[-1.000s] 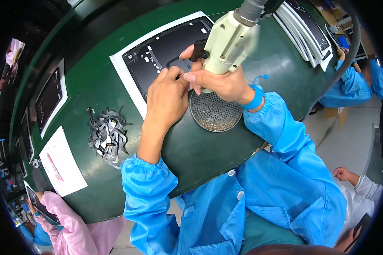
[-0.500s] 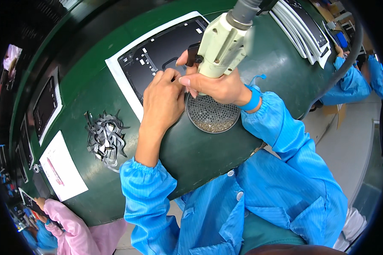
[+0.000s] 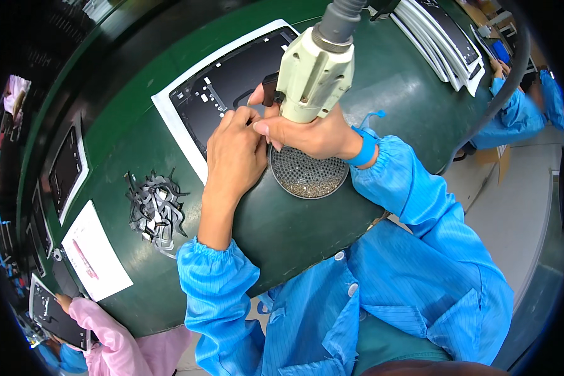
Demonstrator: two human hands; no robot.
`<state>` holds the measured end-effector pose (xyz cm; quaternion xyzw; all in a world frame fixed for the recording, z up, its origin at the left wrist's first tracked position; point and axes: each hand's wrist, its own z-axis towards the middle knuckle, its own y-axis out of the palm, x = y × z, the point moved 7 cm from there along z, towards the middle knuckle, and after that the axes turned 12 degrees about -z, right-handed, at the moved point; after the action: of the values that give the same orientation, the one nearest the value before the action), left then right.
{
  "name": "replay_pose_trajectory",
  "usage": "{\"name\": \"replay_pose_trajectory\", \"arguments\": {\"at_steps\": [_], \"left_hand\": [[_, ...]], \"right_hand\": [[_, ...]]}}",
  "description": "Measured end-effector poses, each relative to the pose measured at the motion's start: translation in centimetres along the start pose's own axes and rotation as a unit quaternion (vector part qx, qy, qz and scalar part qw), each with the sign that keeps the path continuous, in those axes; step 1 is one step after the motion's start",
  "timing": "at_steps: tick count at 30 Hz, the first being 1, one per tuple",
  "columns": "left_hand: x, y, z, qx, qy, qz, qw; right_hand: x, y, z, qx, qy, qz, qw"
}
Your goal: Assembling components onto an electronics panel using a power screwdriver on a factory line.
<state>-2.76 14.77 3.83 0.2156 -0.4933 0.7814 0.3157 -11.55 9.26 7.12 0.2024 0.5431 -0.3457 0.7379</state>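
My right hand point(image 3: 316, 133) is wrapped round the lower part of a cream power screwdriver point(image 3: 313, 72), which has a black lever at its side. Its tip is hidden behind my hands. Close against it, my left hand point(image 3: 233, 150) is closed with fingers curled together; whatever they hold cannot be seen. Both hands are over the near edge of a black panel point(image 3: 257, 67) with small white patches, lying on a white sheet point(image 3: 163, 103). Partly under my right hand sits a round perforated tray point(image 3: 310, 172), with many tiny screws gathered at its near side.
A tangle of grey and black strips point(image 3: 156, 207) lies left of my left arm. Beyond it are a white paper with a pink pen point(image 3: 84, 258) and another panel point(image 3: 67, 166). Stacked panels point(image 3: 442, 44) stand far right. A co-worker's pink sleeve point(image 3: 109, 326) is at lower left.
The screwdriver and my right hand have shifted slightly left, uncovering more of the tray's screws. My left hand stays beside them. The co-worker at lower left has brought a black panel further into view.
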Motion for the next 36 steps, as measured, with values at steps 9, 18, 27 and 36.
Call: {"name": "replay_pose_trajectory", "arguments": {"at_steps": [9,18,27,36], "left_hand": [[0.02,-0.09,-0.14,0.002,0.002,0.004,1.0],[-0.08,-0.26,-0.31,0.003,0.0,-0.002,1.0],[-0.07,-0.26,-0.41,0.004,-0.003,0.001,1.0],[0.01,-0.31,-0.36,0.003,0.004,0.003,1.0]], "right_hand": [[0.03,0.09,-0.08,0.006,-0.01,-0.01,1.0],[0.07,0.24,-0.16,0.007,-0.012,-0.008,1.0],[-0.13,0.42,-0.33,0.01,-0.011,-0.007,1.0],[0.12,0.48,-0.34,0.011,-0.013,-0.009,1.0]]}}
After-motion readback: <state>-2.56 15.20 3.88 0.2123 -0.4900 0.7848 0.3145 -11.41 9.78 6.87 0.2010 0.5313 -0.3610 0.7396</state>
